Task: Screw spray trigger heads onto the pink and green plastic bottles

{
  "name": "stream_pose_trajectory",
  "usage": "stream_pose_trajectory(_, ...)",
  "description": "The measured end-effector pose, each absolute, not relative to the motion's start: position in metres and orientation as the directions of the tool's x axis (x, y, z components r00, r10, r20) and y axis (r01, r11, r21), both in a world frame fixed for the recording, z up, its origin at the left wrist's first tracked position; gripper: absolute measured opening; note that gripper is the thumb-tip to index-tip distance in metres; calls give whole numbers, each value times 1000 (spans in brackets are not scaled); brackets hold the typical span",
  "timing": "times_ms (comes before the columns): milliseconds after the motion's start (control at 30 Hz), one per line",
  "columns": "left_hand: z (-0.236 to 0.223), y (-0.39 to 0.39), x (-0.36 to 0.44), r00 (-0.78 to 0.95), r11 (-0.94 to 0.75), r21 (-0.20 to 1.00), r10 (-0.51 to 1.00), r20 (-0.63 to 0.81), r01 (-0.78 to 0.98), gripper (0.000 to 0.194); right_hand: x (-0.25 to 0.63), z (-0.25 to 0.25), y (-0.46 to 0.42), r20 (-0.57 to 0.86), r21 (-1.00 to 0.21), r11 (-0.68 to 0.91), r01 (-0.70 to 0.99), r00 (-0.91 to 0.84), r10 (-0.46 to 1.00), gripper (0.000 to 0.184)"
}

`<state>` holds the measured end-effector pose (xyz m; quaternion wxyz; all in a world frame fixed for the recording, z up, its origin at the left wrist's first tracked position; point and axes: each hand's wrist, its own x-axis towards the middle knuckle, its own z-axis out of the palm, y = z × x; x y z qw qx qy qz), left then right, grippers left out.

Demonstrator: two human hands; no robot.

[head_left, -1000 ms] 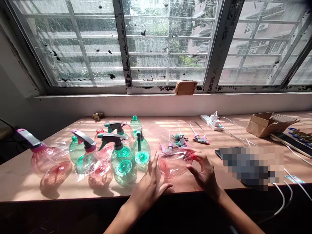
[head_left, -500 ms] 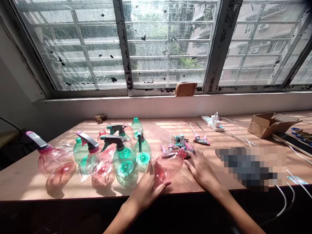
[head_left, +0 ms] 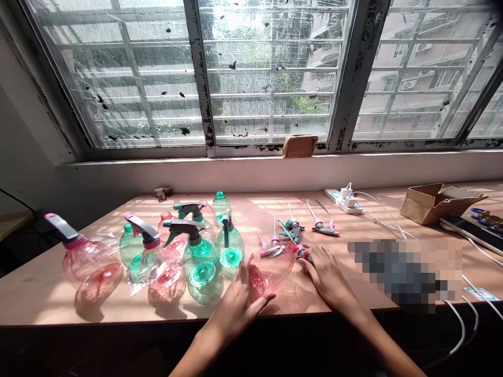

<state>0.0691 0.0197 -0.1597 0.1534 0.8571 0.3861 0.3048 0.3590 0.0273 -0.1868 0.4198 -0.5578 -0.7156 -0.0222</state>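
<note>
The left hand (head_left: 237, 293) is curled around the base of a clear pink bottle (head_left: 271, 269), tilted near the front edge of the worktop (head_left: 31, 298), its mouth toward the right hand (head_left: 325, 272). The right fingers reach a pink-and-grey spray head (head_left: 301, 250); whether they grip it, I cannot tell. Loose sprayers (head_left: 325, 228) lie beyond.

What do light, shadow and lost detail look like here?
Head view: bright backlight through the window, hazy glare on its panes; head view: sun patches and shadows across the table, near-black below its front edge; head view: see-through pink bottle, faintly outlined; head view: a pixelated patch on the right hides detail.
</note>
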Motion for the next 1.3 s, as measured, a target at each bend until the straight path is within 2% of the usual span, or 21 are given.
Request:
stream_pose_trajectory(200,-161,22,69,476,-617,553,786,395,560,110,356,-177,15,694,-560,471,682,74,716,21)
stream_pose_trajectory(333,-165,26,68,430,-611,585,792,434,534,97,355,-179,13,679,-663,483,572,187,710,23)
stream_pose_trajectory(433,-166,26,67,426,-592,635,804,415,497,90,358,-182,16,595,-796,471,381,344,727,30)
stream_pose_trajectory(500,-164,25,68,420,-555,680,825,378,478,88,360,-180,17,539,-840,494,223,439,719,34)
stream_pose_trajectory(600,-160,24,70,397,-486,746,861,318,455,88,363,-173,16,472,-837,544,53,571,672,37)
stream_pose_trajectory(700,-154,23,72,367,-422,810,887,278,406,87,364,-165,12,412,-817,576,-17,680,606,46)
stream_pose_trajectory(833,-147,21,72,325,-303,881,927,185,364,83,364,-163,9,334,-830,550,-94,707,624,55)
stream_pose_trajectory(933,-144,20,72,285,-247,920,945,159,306,83,366,-164,10,274,-844,517,-147,710,648,50)
stream_pose_trajectory(1100,-145,23,72,238,-242,952,951,196,186,80,373,-166,13,172,-821,516,-243,757,631,41)
stream_pose_trajectory(1300,-147,25,69,259,-230,963,947,188,143,82,375,-167,12,149,-827,493,-269,742,654,34)
